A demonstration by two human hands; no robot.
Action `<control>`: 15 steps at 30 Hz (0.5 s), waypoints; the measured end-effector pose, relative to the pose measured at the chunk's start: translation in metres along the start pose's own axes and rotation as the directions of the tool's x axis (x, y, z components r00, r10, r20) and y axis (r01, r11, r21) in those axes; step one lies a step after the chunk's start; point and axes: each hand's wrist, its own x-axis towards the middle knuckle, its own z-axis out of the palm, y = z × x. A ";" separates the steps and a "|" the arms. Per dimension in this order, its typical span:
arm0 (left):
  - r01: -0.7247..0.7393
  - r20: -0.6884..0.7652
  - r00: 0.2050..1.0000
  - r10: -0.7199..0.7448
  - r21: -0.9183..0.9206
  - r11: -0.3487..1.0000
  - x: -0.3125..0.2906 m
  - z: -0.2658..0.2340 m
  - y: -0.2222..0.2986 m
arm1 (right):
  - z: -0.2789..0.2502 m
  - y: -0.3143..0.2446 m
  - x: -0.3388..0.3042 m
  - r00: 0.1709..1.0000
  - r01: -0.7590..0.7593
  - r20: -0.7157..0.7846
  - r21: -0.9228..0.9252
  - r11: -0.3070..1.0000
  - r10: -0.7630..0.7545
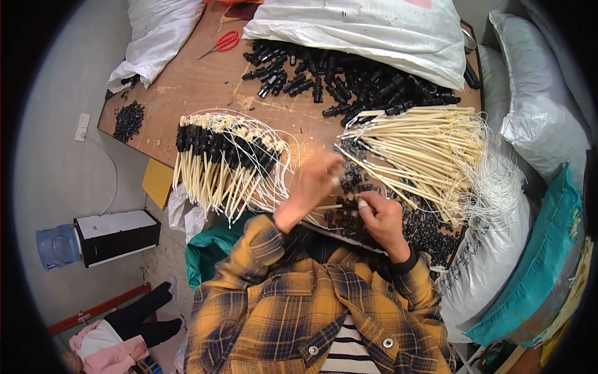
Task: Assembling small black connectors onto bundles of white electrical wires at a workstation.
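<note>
My left hand [314,179] hangs over the near edge of the table, its fingers smeared by motion. Beside it, my right hand [384,222] is closed, thumb against curled fingers, above small black parts; what it pinches is too small to make out. A cream stick [330,207] lies between the two hands. To the right fans a bundle of cream sticks [417,149] trailing white strings [498,187]. On the left, cream sticks with black plastic fittings [215,146] lie in a row, white strings looped over them. Small black pieces [430,240] are heaped by my right wrist.
A white woven sack [355,31] spills larger black fittings [317,78] at the back. Red-handled scissors [221,44] and a small black pile [129,121] lie farther left. Full sacks [536,100] crowd the table's right side. Another person [106,346] is at lower left.
</note>
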 end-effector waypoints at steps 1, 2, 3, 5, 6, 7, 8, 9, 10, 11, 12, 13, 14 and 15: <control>-0.009 -0.008 1.000 0.009 0.008 1.000 0.011 0.002 -0.011 | -0.001 0.000 0.000 0.991 -0.118 -0.046 0.075 0.990 0.122; -0.072 -0.031 0.996 0.079 0.182 0.981 0.021 0.004 -0.021 | 0.001 0.003 -0.001 0.988 -0.094 -0.114 0.080 0.992 0.103; -0.127 -0.040 0.988 0.150 0.349 0.929 0.028 0.005 -0.028 | -0.001 0.004 -0.001 0.988 -0.084 -0.119 0.082 0.993 0.094; -0.165 -0.068 0.977 0.202 0.360 0.918 0.032 0.004 -0.040 | -0.005 0.009 -0.003 0.991 -0.077 -0.112 0.008 0.997 0.077; -0.133 -0.010 0.989 0.147 0.367 0.921 0.032 0.003 -0.044 | -0.005 0.016 -0.007 0.986 -0.105 -0.122 0.057 0.993 0.111; -0.099 0.046 0.995 0.088 0.376 0.921 0.031 0.001 -0.047 | -0.007 0.023 -0.008 0.985 -0.110 -0.126 0.058 0.992 0.117; -0.100 0.052 0.995 0.087 0.374 0.922 0.029 -0.001 -0.052 | -0.009 0.030 -0.009 0.977 -0.167 -0.121 0.071 0.983 0.175; -0.024 0.047 0.999 0.008 0.351 0.936 0.027 -0.007 -0.050 | -0.011 0.033 -0.009 0.966 -0.223 -0.113 0.086 0.971 0.232; 0.053 0.044 0.996 -0.071 0.327 0.944 0.025 -0.009 -0.047 | -0.014 0.032 -0.008 0.960 -0.259 -0.086 0.084 0.962 0.266; 0.056 0.050 0.996 -0.076 0.325 0.944 0.025 -0.006 -0.044 | -0.013 0.035 -0.008 0.958 -0.267 -0.083 0.085 0.960 0.274; 0.034 -0.004 0.999 -0.035 0.252 0.967 0.028 -0.002 -0.038 | -0.011 0.037 -0.007 0.956 -0.277 -0.071 0.104 0.955 0.284; 0.007 -0.061 0.998 0.004 0.178 0.984 0.031 0.003 -0.035 | -0.010 0.038 -0.006 0.954 -0.287 -0.060 0.121 0.950 0.295; -0.009 -0.010 1.000 0.012 0.240 0.971 0.035 0.009 -0.038 | -0.007 0.037 -0.006 0.952 -0.289 -0.058 0.135 0.948 0.299; -0.007 -0.011 1.000 0.010 0.239 0.971 0.038 0.009 -0.039 | -0.007 0.033 -0.005 0.952 -0.290 -0.056 0.134 0.948 0.299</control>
